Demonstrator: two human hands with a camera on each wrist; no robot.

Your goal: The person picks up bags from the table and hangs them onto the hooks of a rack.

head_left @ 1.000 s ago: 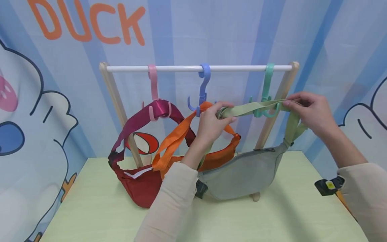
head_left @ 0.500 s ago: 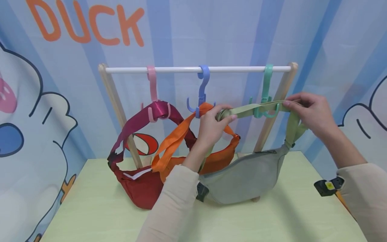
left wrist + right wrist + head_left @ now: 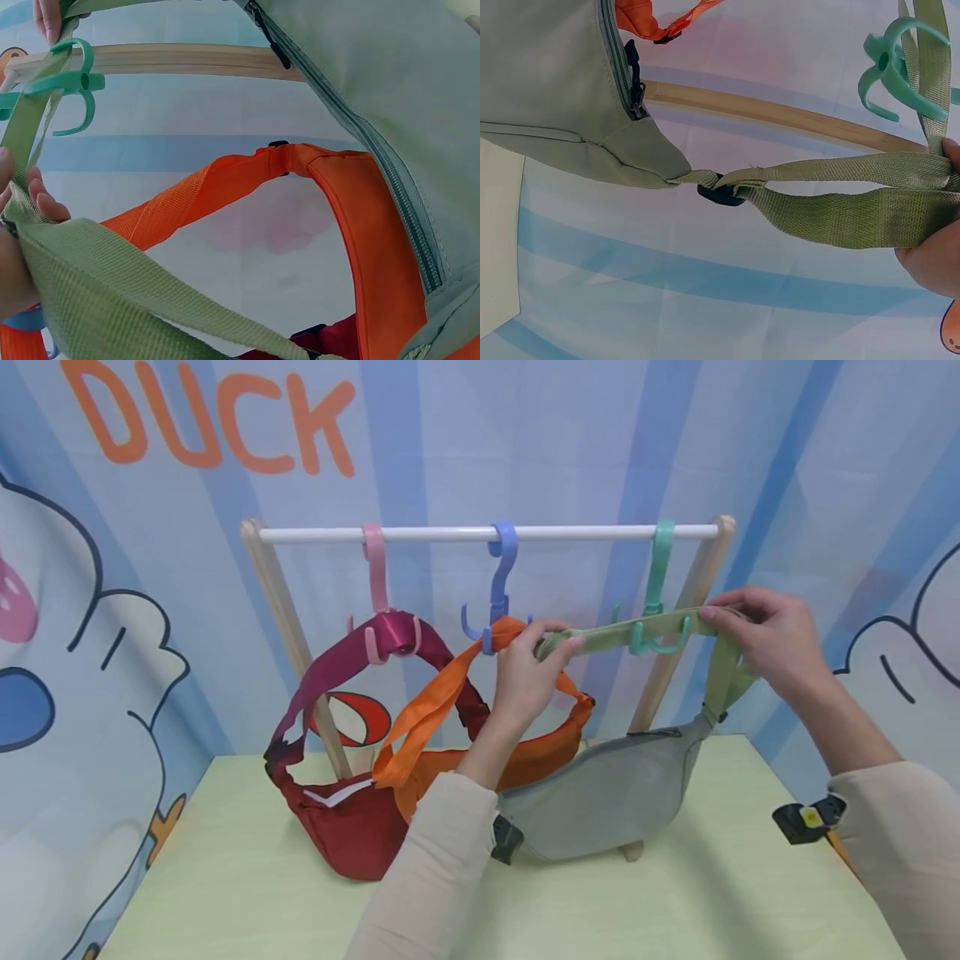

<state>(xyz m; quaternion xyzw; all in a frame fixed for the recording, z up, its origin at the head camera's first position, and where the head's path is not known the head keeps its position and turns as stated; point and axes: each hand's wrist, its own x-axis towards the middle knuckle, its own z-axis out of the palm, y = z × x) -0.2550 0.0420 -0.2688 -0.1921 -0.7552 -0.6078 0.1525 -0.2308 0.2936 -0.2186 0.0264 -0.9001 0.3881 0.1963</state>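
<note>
A grey waist bag (image 3: 607, 797) hangs by its light green strap (image 3: 603, 637), low over the table, in the head view. My left hand (image 3: 523, 681) pinches the strap's left part, beside the blue hook (image 3: 504, 560). At the right, my right hand (image 3: 780, 631) pinches the strap's other part between thumb and fingers. Between the hands the strap runs across the green hook (image 3: 660, 568), behind its two front prongs. The left wrist view shows the strap (image 3: 30, 120) among the green prongs (image 3: 79, 81). A dark buckle (image 3: 720, 191) joins strap and bag in the right wrist view.
A dark red waist bag (image 3: 348, 835) hangs from the pink hook (image 3: 377, 568). An orange waist bag (image 3: 540, 756) hangs from the blue hook, partly behind my left arm. The white rail (image 3: 442, 534) has wooden posts and stands on a pale green table (image 3: 225, 860).
Between the hands, the strap has flattened and straightened, and the green hook's front prongs now show in front of it. Both hands keep their hold, nearly unmoved.
</note>
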